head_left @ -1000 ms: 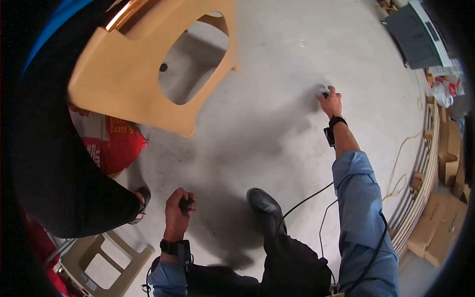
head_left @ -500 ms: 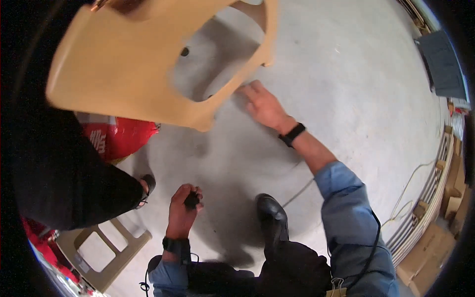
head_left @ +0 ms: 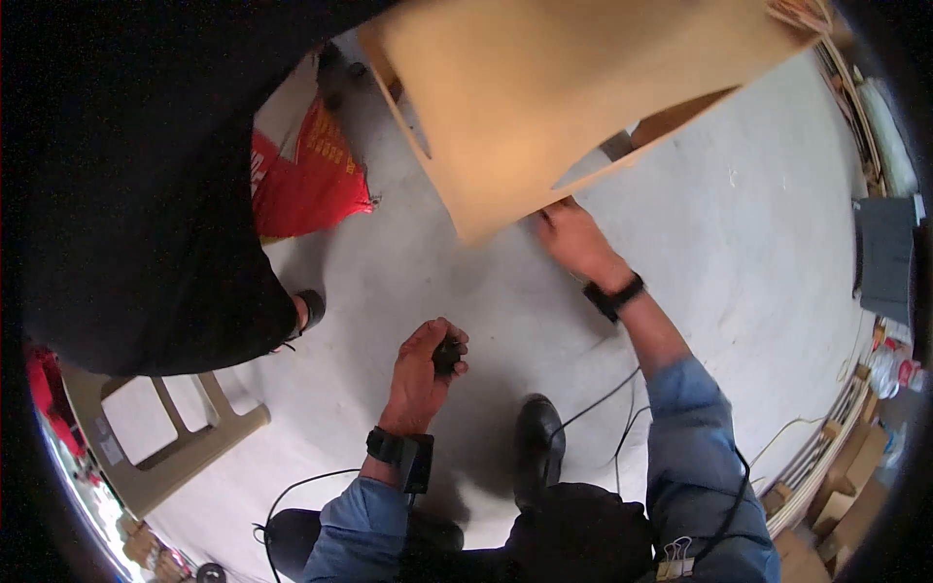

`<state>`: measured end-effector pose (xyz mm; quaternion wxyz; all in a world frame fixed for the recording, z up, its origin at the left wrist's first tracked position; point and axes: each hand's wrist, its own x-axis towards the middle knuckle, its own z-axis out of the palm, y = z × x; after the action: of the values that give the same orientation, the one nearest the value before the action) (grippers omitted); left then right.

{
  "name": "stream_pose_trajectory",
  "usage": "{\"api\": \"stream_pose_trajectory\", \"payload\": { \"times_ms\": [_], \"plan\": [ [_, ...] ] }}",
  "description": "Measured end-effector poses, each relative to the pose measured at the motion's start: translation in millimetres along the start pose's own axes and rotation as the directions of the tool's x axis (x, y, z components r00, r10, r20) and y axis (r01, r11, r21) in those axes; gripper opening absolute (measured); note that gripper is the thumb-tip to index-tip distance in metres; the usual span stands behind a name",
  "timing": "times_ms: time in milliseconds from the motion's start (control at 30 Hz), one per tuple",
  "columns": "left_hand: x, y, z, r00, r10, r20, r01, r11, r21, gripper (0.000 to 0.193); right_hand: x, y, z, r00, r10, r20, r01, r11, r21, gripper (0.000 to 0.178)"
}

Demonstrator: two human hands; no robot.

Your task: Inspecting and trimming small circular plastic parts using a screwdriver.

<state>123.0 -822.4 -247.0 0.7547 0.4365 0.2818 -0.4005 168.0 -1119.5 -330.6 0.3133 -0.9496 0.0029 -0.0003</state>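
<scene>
My left hand (head_left: 420, 374) is curled around a small black object (head_left: 447, 355), held low over the grey concrete floor (head_left: 739, 243). My right hand (head_left: 573, 238) reaches up and forward, its fingers touching the lower edge of a large pale wooden chair frame (head_left: 544, 97) that fills the top of the view. Whether the fingers grip that edge or only rest on it cannot be made out. Both wrists carry black bands, and my sleeves are blue. My black shoe (head_left: 537, 437) stands on the floor between my arms.
A person in black clothing (head_left: 126, 194) stands close at the left, one foot (head_left: 309, 309) on the floor. A red sack (head_left: 306, 180) lies behind. A beige plastic stool (head_left: 160, 437) sits lower left. Black cables (head_left: 622, 408) trail near my shoe. Boxes and boards (head_left: 855, 466) line the right wall.
The wooden frame has swung across the top toward the right and now looms larger. My right hand drew in from the far floor to the frame's lower edge. The left hand stayed put.
</scene>
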Motion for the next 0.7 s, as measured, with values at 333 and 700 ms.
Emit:
{"api": "stream_pose_trajectory", "payload": {
  "times_ms": [333, 700],
  "plan": [
    [13.8, -5.4, -12.5, 0.999, -0.01, -0.047, 0.007, 0.998, -0.068, 0.021, 44.5, -80.8, -147.4, 0.967, 0.251, 0.042, -0.248, 0.892, 0.377, 0.022],
    [19.2, -20.5, -31.6, 0.998, 0.063, 0.005, -0.061, 0.979, -0.196, 0.014, 235.6, 92.5, -130.0, 0.858, -0.513, -0.034, 0.433, 0.757, -0.49, 0.026]
  ]
}}
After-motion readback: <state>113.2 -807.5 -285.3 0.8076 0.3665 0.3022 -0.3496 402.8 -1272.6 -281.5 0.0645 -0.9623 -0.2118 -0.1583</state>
